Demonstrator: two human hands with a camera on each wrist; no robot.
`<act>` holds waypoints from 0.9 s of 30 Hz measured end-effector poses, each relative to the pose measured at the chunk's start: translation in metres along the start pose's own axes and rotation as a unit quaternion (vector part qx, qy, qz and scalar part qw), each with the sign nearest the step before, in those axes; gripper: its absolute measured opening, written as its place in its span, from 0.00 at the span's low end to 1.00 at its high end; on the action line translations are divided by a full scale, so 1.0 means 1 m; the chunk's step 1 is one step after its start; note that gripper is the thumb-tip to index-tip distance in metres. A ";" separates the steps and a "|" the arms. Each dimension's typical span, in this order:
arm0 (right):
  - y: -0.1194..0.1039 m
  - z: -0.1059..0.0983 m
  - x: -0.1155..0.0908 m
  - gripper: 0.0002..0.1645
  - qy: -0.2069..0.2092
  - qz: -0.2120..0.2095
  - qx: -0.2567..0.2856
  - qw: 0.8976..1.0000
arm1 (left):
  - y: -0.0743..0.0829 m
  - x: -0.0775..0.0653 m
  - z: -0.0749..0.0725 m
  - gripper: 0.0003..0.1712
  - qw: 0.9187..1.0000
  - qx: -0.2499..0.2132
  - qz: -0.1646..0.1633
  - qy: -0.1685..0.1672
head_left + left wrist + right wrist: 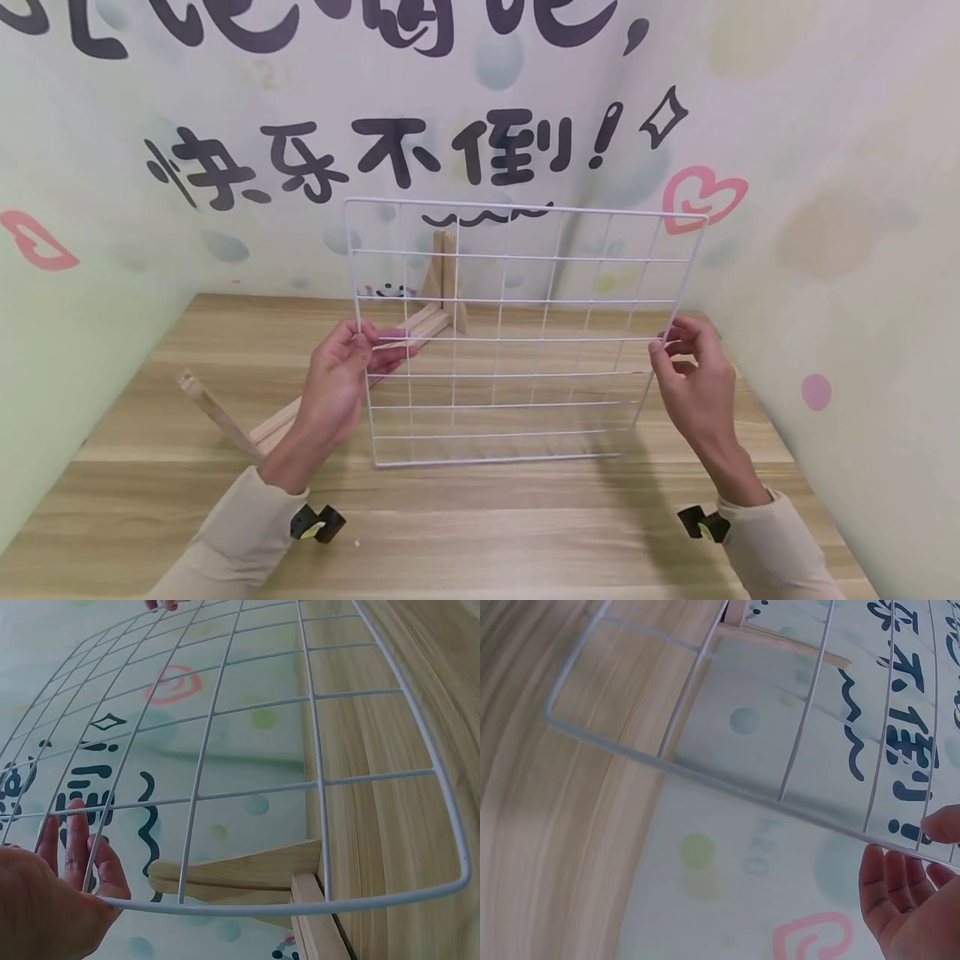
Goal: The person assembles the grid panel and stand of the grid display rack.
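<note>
A white wire grid panel [495, 340] is held up above the table, tilted, its top edge toward the wall. My left hand [339, 371] grips its left edge, with the thumb on the near side and fingers reaching behind the wires. On the opposite edge my right hand [696, 375] pinches the rim between thumb and fingers. In the left wrist view the left hand [56, 892] is at the frame's wire; in the right wrist view the right hand [915, 900] holds the rim. Behind the grid lies a wooden frame [277, 423], partly hidden by the left hand and wires.
The wooden frame's upright post [444, 271] stands near the back wall, and a shorter slanted leg [213, 410] rises at its near end. Walls [847, 250] with printed writing close in the wood-grain table [480, 533] at the back and both sides.
</note>
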State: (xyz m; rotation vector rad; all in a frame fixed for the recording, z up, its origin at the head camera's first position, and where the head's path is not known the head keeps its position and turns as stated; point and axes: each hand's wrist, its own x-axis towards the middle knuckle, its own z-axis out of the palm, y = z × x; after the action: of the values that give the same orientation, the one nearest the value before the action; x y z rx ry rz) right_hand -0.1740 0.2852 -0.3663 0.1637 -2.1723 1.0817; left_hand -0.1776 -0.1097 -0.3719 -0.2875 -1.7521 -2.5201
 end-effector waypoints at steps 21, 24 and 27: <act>-0.040 0.038 -0.021 0.30 0.032 -0.206 -0.045 0.977 | 0.006 0.002 0.008 0.14 1.000 -0.014 0.023 0.015; -0.048 0.047 -0.028 0.28 0.011 -0.233 -0.062 0.970 | 0.005 0.002 0.011 0.14 0.999 -0.018 0.027 0.007; -0.057 0.058 -0.033 0.25 -0.009 -0.260 -0.072 0.963 | 0.006 0.000 0.011 0.12 0.999 -0.017 0.034 0.005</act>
State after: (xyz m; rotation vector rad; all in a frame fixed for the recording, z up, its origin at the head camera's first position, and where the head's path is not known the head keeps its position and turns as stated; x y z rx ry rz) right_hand -0.1570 0.1996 -0.3739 0.6385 -2.0455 0.6221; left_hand -0.1757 -0.1014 -0.3620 -0.3288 -1.6674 -2.5012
